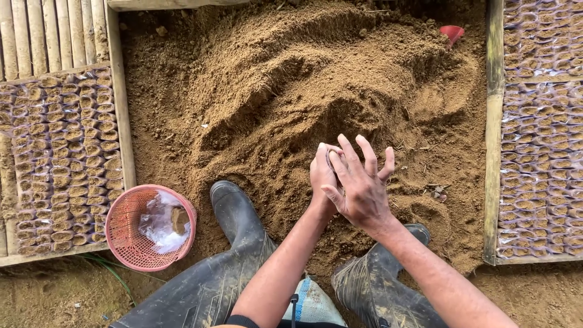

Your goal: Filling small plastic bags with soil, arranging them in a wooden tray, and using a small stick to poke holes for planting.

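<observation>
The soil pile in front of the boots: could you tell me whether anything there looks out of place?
One thing: a small red scoop-like object lies half sunk in the soil pile at its far right edge. Both hands are pressed together over the soil, and the pink basket stands upright, holding clear plastic bags.

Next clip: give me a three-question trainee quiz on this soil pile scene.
1. True or false: the left hand and the right hand are pressed together over the soil pile.
2. What lies inside the pink basket? A) clear plastic bags B) a trowel C) water
3. Fill in: the person wears dark rubber ____.

Key: 1 true; 2 A; 3 boots.
</observation>
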